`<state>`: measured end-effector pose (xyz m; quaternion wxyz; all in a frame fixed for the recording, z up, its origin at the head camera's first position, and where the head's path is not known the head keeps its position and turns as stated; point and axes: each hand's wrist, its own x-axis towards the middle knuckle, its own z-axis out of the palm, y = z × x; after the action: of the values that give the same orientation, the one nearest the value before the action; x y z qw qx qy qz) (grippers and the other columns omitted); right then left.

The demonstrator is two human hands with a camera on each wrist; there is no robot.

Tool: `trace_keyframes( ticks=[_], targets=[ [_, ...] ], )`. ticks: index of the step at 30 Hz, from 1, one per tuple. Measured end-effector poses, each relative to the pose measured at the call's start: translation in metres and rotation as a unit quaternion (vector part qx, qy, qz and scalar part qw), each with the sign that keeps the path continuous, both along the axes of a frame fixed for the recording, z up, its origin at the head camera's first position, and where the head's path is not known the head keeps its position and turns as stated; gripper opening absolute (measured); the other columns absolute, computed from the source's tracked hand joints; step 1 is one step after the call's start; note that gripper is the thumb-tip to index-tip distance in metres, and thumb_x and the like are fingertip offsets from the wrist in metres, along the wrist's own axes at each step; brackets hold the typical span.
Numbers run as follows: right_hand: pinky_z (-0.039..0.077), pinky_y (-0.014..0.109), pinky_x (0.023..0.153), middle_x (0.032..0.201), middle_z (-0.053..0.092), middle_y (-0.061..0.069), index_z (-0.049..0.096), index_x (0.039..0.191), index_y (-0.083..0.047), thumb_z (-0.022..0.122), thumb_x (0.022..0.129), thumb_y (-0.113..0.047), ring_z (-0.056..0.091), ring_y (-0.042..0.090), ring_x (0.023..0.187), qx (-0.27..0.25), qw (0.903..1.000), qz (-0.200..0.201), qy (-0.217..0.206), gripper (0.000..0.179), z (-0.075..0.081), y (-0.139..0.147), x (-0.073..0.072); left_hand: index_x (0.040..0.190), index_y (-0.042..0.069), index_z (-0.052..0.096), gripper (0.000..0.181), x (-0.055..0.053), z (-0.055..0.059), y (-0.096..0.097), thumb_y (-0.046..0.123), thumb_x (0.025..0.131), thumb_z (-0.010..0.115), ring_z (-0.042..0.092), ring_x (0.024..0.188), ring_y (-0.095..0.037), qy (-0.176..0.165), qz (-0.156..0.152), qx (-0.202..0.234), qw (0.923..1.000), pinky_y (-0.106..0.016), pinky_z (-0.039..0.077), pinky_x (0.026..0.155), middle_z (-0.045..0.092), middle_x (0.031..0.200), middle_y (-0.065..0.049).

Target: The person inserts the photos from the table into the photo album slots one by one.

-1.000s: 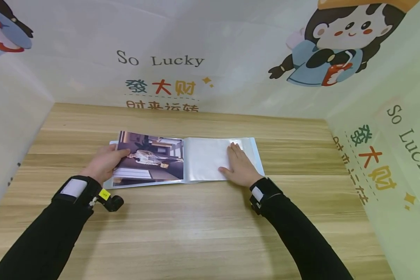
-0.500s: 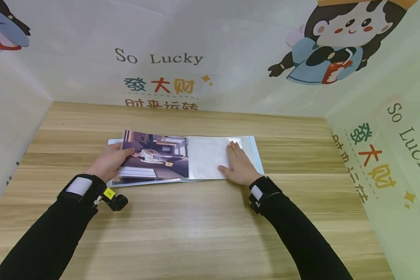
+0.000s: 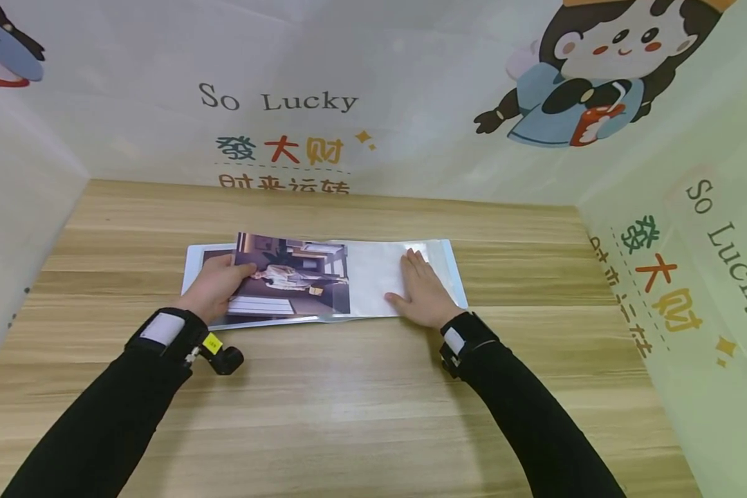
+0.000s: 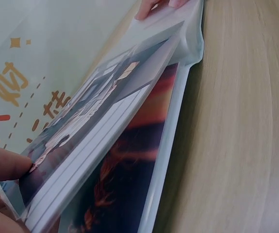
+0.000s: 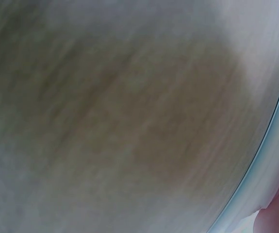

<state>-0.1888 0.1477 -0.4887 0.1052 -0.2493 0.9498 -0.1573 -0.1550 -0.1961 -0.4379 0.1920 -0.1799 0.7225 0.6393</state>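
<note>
A photo album with a light blue cover [image 3: 191,265] lies spread on the table. My left hand [image 3: 214,285] pinches the left edge of a clear sleeve page holding a photo [image 3: 292,278]. In the left wrist view this page is tilted up, thumb [image 4: 8,165] on top, over another dark photo [image 4: 129,160] below it. My right hand [image 3: 425,294] rests flat, fingers straight, on the whitish right-hand page [image 3: 370,280]. The right wrist view catches only the album's edge [image 5: 255,179] and part of the hand [image 5: 277,208].
The wooden table [image 3: 348,401] stretches toward me and to both sides of the album. Behind it stands a white printed backdrop [image 3: 404,104], with more of the same sheet along both sides. Black cameras [image 3: 227,360] are strapped to the wrists.
My left hand has moved right with the sleeve page, which now overlaps more of the right-hand page and uncovers the dark photo at left. The right hand has stayed in place.
</note>
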Motion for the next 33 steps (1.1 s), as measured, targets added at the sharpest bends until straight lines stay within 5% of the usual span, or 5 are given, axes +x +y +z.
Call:
trace_keyframes(
  ticks=[11,19,21,27,33],
  targets=[
    [0.002,0.036,0.110,0.149,0.006,0.023,0.013,0.140,0.011,0.046,0.092,-0.042,0.000,0.030,0.138,0.002,1.0000,-0.004,-0.004,0.079,0.002,-0.002,0.001,0.105,-0.005,0.049,0.019,-0.007,-0.011,0.033,0.010,0.094,0.044,0.054,0.064,-0.003,0.037,0.025,-0.008,0.9990,-0.019,0.046,0.061,0.056,0.075,0.005],
    [0.003,0.037,0.110,0.148,0.006,0.024,0.013,0.141,0.011,0.046,0.091,-0.042,0.001,0.031,0.137,-0.002,1.0000,-0.009,-0.001,0.079,0.002,-0.002,0.001,0.103,-0.007,0.051,0.022,-0.010,-0.018,0.058,0.011,0.094,0.045,0.050,0.070,-0.009,0.044,0.037,-0.045,0.9973,-0.021,0.042,0.066,0.052,0.090,-0.007],
    [0.003,0.037,0.110,0.148,0.006,0.024,0.013,0.141,0.011,0.047,0.091,-0.041,0.001,0.031,0.137,-0.003,1.0000,-0.009,-0.002,0.079,0.001,-0.002,0.001,0.115,-0.009,0.048,0.030,-0.009,-0.020,0.063,0.012,0.093,0.046,0.052,0.085,-0.015,0.057,0.061,-0.051,0.9952,-0.025,0.043,0.076,0.053,0.104,-0.015],
    [0.002,0.036,0.110,0.149,0.005,0.023,0.013,0.141,0.010,0.047,0.091,-0.041,0.000,0.031,0.137,-0.005,0.9999,-0.013,-0.003,0.079,0.002,-0.002,0.002,0.136,-0.007,0.029,0.052,-0.005,-0.024,0.075,0.006,0.089,0.045,0.039,0.119,-0.028,0.153,0.157,-0.038,0.9749,-0.035,0.033,0.099,0.038,0.133,-0.022],
    [0.003,0.037,0.110,0.148,0.007,0.024,0.015,0.141,0.010,0.048,0.091,-0.040,0.001,0.031,0.137,-0.007,0.9998,-0.017,-0.003,0.078,0.003,-0.003,0.002,0.140,-0.009,0.018,0.058,0.002,-0.027,0.094,-0.001,0.088,0.041,0.026,0.132,-0.030,0.247,0.127,-0.050,0.9593,-0.033,0.022,0.107,0.026,0.142,-0.025]
  ],
)
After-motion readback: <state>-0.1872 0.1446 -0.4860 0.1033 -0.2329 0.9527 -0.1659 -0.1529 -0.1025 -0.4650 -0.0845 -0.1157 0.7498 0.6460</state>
